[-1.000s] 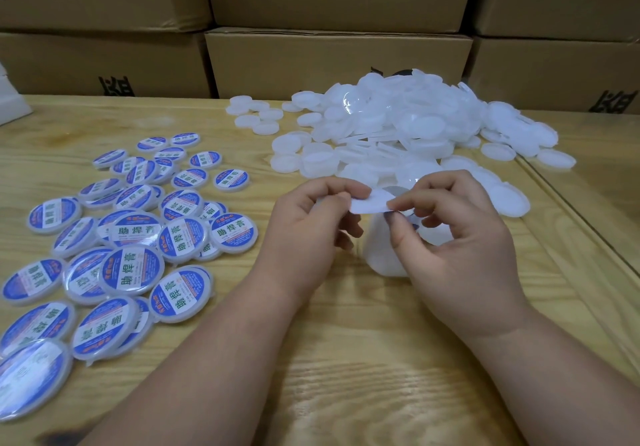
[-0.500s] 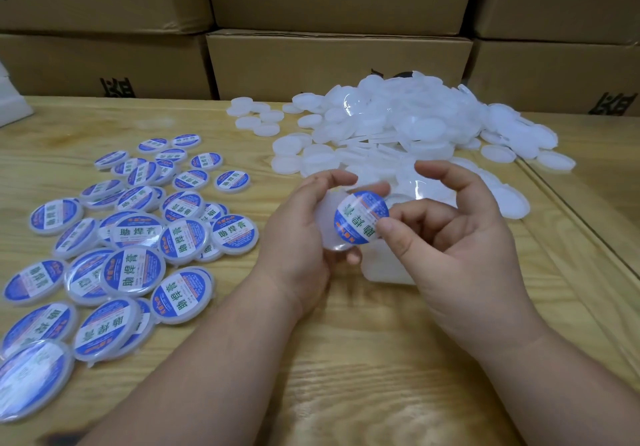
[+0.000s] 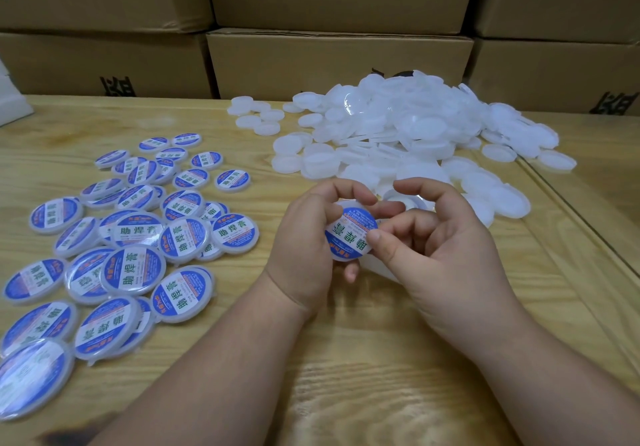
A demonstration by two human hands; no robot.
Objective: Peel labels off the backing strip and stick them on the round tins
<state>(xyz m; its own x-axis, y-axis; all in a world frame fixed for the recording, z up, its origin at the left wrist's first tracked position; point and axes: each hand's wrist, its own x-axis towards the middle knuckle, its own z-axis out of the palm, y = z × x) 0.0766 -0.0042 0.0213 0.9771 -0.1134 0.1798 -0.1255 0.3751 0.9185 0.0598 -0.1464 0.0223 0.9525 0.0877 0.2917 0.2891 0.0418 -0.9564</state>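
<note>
- Backdrop: stacked cardboard cartons (image 3: 339, 61) along the far edge, printed with dark marks; a pale wooden table (image 3: 346, 359) fronts them and carries all stock.
- Left zone: labelled tins (image 3: 135, 248), a loose overlapping spread of round white tins with blue-and-white labels, lying flat or slightly tilted, well apart from the hands.
- Left hand (image 3: 304, 237): raised just above the table at centre, fingers and thumb curled round the rim of 1 tin, cradling it from the left and below.
- Held tin (image 3: 351, 234): between the 2 hands, face tilted up toward the camera, blue label (image 3: 353, 229) already lying on it. A round item, so no long axis; the label text runs upside down from this view.
- Right hand (image 3: 440, 251): touching the tin's right edge, thumb pressing the label's lower right margin, index finger arched over the top, remaining fingers loosely curled and holding nothing else.
- Governing relation: tin sits in the left hand's grip, so the left hand appears placed to carry it leftward to the finished spread; label likely needs only final smoothing.
- Backing strip (image 3: 375, 269): a white piece partly hidden under the hands; detail cannot be told.
- Right zone: unlabelled tins (image 3: 415, 134), a large white heap beyond and right of the hands, nearer the right hand.
</note>
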